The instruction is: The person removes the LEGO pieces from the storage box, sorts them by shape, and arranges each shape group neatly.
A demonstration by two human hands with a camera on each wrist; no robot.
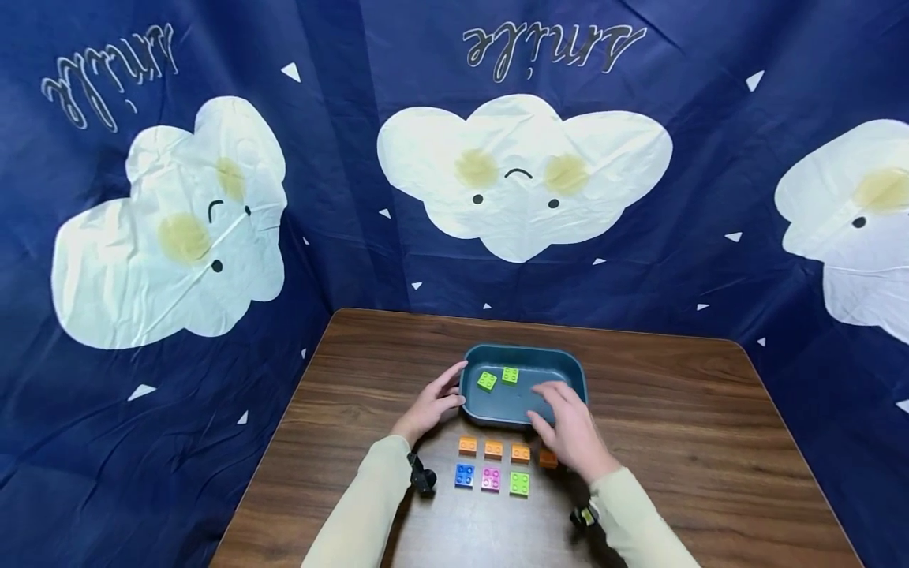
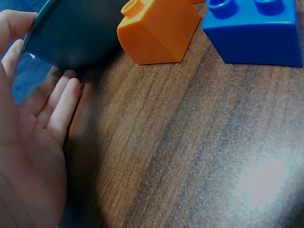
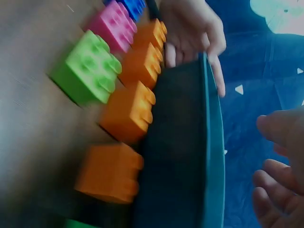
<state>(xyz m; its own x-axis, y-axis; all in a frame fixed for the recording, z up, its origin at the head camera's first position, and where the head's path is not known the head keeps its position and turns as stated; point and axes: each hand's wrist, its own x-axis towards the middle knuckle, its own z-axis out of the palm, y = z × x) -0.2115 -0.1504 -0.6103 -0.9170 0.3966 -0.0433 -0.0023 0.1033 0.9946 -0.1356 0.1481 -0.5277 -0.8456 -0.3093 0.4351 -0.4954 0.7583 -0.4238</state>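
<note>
My left hand touches the left end of a dark teal plastic bin, fingers mostly straight along its rim and outer wall. In the left wrist view, fingertips meet the bin's rim. Over the bin's right part is my right hand, fingers apart and loosely bent, with nothing visible between them. Inside the bin lie two lime green toy bricks, one left of the other. Several orange bricks line up before the bin; the rightmost is partly covered by my right hand.
Nearer than the orange row sit a blue brick, a pink brick and a lime green brick. All rest on a brown wooden table. Dark blue cloth with cloud prints hangs behind and at the sides.
</note>
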